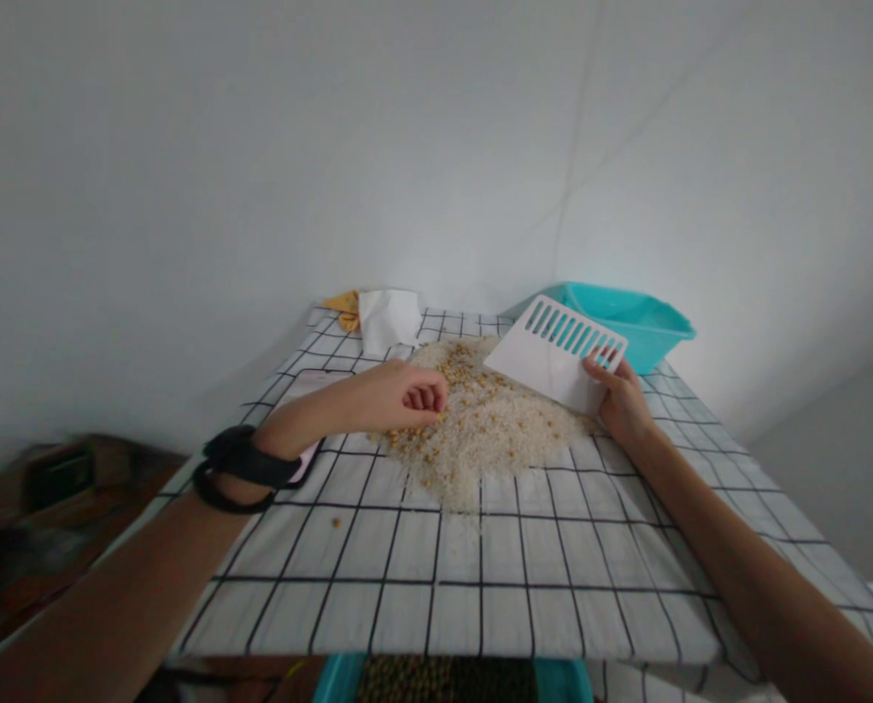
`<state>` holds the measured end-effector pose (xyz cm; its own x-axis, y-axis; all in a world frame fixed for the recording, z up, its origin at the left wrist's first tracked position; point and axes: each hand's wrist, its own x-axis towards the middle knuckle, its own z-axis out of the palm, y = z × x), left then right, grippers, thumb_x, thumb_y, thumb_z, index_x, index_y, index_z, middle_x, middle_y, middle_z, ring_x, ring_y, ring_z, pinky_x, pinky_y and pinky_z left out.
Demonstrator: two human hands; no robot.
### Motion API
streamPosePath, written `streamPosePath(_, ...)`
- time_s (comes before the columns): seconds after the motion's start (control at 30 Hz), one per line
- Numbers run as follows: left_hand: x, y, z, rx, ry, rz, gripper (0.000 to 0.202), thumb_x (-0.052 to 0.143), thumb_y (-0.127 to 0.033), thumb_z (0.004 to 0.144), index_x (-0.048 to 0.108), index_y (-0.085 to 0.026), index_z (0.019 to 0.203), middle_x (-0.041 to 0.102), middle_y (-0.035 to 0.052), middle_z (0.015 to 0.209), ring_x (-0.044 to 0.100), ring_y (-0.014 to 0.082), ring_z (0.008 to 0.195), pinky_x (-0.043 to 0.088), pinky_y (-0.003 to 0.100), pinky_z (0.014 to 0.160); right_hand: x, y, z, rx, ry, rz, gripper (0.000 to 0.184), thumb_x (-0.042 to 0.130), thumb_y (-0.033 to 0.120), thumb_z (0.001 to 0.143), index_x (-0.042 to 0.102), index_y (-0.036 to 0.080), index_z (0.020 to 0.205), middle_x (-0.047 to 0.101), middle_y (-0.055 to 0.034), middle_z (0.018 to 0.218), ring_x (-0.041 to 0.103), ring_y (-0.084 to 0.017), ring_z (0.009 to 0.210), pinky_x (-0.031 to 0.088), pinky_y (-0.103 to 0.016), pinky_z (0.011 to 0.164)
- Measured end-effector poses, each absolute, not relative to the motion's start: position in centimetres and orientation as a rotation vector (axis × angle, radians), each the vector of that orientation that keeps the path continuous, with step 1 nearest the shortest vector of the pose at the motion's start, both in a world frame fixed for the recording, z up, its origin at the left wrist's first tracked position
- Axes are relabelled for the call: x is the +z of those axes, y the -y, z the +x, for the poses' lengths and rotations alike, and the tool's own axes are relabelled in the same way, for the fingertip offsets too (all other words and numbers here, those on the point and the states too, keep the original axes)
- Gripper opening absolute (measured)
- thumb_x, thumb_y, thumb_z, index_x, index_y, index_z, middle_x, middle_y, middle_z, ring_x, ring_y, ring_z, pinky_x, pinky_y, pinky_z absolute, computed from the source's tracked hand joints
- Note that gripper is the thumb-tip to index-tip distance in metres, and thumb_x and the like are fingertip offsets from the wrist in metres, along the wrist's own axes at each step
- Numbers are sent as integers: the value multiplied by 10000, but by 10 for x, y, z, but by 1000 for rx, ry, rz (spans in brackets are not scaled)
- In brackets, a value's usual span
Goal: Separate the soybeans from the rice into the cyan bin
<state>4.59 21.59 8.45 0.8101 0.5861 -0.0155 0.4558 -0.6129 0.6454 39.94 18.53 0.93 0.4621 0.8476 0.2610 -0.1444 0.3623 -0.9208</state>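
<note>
A flat pile of pale rice-like grains [473,464] mixed with yellow beans [468,388] spreads over the middle of the table. At its left side, my left hand [405,395] is closed, fingers curled inward over the grains; what they hold, if anything, is hidden. My right hand [623,402] grips a white plastic board with a row of slots [543,356] by its right corner. The board is tilted above the pile's right part, in front of a turquoise basin [634,322].
A checked cloth [480,620] covers the table, with a wall behind. A phone [309,459] lies partly under my left forearm. White paper [389,320] and a yellow cloth-like thing [345,308] are at the back left. Below the front edge, a turquoise container [340,679] holds greenish beans.
</note>
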Motion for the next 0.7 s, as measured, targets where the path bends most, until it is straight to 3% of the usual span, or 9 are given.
streamPosePath(0.43, 82, -220, 42, 373, -653, 2266, 47, 612, -227, 818, 592, -190, 840, 640, -9, 652, 593, 149, 596, 394, 248, 557, 10, -184, 398, 729, 874, -1000, 355, 921, 340, 599, 717, 257, 879, 738, 24, 899, 633, -178, 794, 519, -307, 729)
streamPosePath(0.7, 90, -207, 44, 224, -478, 2000, 70, 764, -243, 826, 732, -182, 814, 781, 41, 784, 712, 164, 708, 545, 249, 665, 11, -183, 398, 720, 886, -1012, 329, 909, 344, 608, 721, 273, 868, 745, 25, 922, 643, -180, 818, 530, -317, 769)
